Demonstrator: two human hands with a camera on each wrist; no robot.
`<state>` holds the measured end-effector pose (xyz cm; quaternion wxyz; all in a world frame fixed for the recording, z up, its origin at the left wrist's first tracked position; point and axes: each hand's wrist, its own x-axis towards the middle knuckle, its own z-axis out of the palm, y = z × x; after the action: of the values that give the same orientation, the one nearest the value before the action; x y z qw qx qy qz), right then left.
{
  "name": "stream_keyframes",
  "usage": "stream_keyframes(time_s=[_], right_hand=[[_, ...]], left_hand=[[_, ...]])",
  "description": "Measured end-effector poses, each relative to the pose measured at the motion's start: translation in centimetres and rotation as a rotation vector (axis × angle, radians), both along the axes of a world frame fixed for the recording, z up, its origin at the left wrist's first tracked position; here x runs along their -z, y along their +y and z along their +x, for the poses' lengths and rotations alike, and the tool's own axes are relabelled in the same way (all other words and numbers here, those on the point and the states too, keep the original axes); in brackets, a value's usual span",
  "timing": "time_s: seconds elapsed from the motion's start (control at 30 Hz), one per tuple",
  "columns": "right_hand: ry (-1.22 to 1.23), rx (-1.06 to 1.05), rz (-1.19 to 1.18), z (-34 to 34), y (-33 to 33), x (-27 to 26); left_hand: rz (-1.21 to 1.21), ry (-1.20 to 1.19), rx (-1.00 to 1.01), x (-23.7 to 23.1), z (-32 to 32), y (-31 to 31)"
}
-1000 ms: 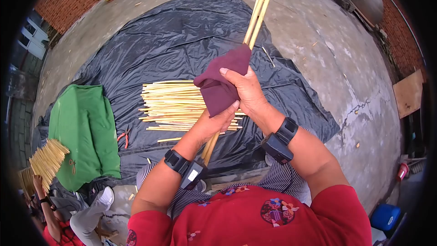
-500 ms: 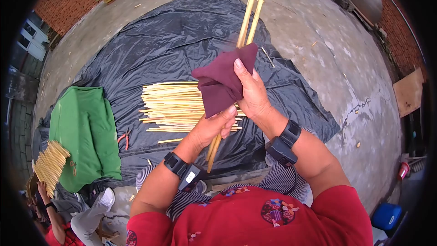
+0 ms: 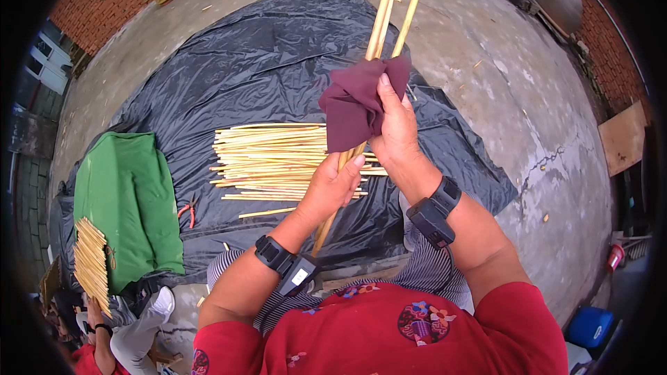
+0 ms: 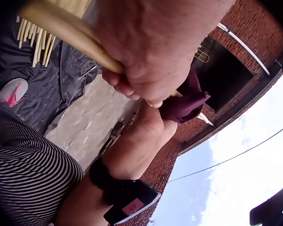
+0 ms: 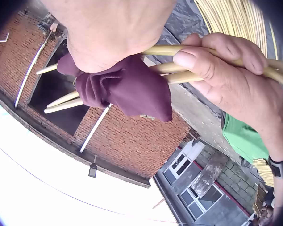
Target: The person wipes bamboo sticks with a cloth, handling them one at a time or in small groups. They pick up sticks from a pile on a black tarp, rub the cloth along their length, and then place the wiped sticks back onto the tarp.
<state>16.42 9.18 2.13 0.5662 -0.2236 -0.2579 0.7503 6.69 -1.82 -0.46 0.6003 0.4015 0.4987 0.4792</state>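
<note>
Several pale yellow sticks [image 3: 383, 17] slant up and away in the head view, their lower ends near the lap. The left hand [image 3: 332, 184] grips them low down; in the right wrist view its thumb and fingers [image 5: 226, 70] wrap round them. Higher up, the right hand [image 3: 399, 130] holds a maroon cloth [image 3: 354, 107] around the same sticks, thumb on top of the cloth. The left wrist view shows the left hand [image 4: 146, 52] closed on the sticks, with the cloth [image 4: 186, 103] beyond it at the right hand.
A pile of sticks [image 3: 271, 160] lies on black plastic sheeting [image 3: 243, 62]. Red-handled pliers [image 3: 189, 212] are beside a green cloth [image 3: 128, 201]. At the lower left, another person's hand [image 3: 94, 311] holds a mat of sticks [image 3: 91, 264]. A striped trouser leg [image 3: 434, 264] shows below.
The right hand and the maroon cloth have moved up and away along the sticks, baring a length between the hands. The other person's stick mat has turned more upright.
</note>
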Motion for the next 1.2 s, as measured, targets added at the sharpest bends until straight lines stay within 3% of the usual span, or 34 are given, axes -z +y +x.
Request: stream_keyframes(time_s=[0.13, 0.3, 0.37, 0.4, 0.53, 0.6, 0.77, 0.83, 0.87, 1.03, 1.2], right_hand=[[-0.093, 0.026, -0.07, 1.1, 1.2, 0.2], [-0.327, -0.108, -0.072, -0.5, -2.1, 1.1], [-0.219, -0.098, -0.112, -0.1, -0.3, 0.8], [-0.125, -0.04, -0.102, 0.6, 0.8, 0.4], [-0.032, 0.136, -0.058, 5.1, 6.8, -0.2], [-0.031, 0.207, -0.067, 5.9, 7.2, 0.1], [-0.132, 0.018, -0.004, 6.3, 5.1, -0.8], [0.038, 0.193, -0.103, 8.2, 8.6, 1.0], [-0.003, 0.301, -0.118, 8.5, 7.9, -0.9], [-0.067, 0.409, -0.193, 11.7, 10.1, 0.8], [-0.073, 0.502, -0.202, 14.6, 10.9, 1.4]], left_hand=[[0.11, 0.173, -0.019, 0.9, 0.1, 0.4], [0.107, 0.105, 0.023, 2.3, -1.7, 0.7], [-0.062, -0.074, 0.053, 0.5, -1.2, 0.5], [0.034, 0.004, 0.046, -0.4, -0.6, 0.1], [-0.045, 0.036, 0.212, -0.4, -1.5, -0.8], [-0.023, 0.146, 0.216, 0.1, -1.9, -0.9], [0.133, 0.558, 0.222, 1.4, -5.4, -0.2], [0.049, 0.499, 0.264, 0.5, -6.1, -0.7], [-0.003, 0.473, 0.291, -0.1, -6.4, -1.1], [-0.122, 0.34, 0.345, 0.3, -7.8, -1.9], [-0.131, 0.429, 0.363, -0.5, -9.8, -2.6]])
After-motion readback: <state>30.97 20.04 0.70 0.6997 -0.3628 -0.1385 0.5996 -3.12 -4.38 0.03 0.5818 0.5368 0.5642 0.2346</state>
